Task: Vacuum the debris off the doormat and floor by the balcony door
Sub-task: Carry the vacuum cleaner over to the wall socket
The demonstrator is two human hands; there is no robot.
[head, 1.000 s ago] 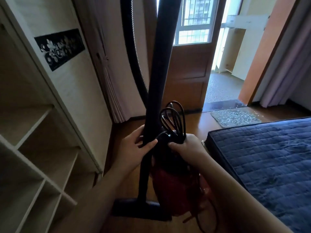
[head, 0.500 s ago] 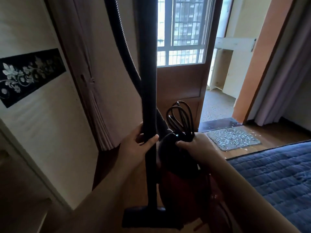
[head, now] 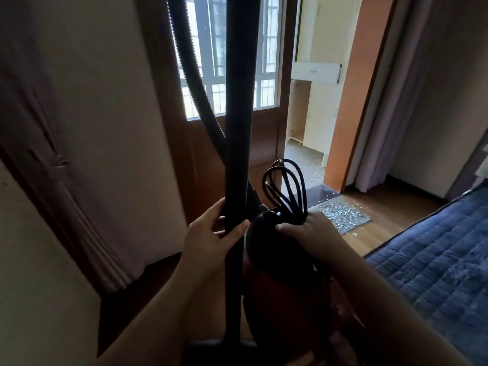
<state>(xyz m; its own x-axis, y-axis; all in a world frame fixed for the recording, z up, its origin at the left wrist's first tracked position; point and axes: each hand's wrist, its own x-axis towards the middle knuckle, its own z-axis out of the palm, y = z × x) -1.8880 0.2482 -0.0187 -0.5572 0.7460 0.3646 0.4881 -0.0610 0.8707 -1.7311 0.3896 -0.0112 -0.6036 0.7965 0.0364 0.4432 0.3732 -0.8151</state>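
A person's left hand [head: 211,235] curls round the upright black wand [head: 237,143] of a vacuum cleaner, while the right hand [head: 307,231] grips the looped power cord [head: 286,188] bundled against the top of the dark red canister [head: 280,281]. With the cord apparently not yet unwound and the machine carried well short of its target, the cleaning looks not yet begun. At right, the corner of a bed under a blue quilted cover [head: 433,270] edges the wooden floor [head: 390,215]. Beyond the hands, the grey doormat [head: 343,216] lies at the balcony threshold, thick with pale debris [head: 340,212], and stray flecks dot the boards just beside it. The brown balcony door [head: 266,133] stands open onto a speckled balcony floor.
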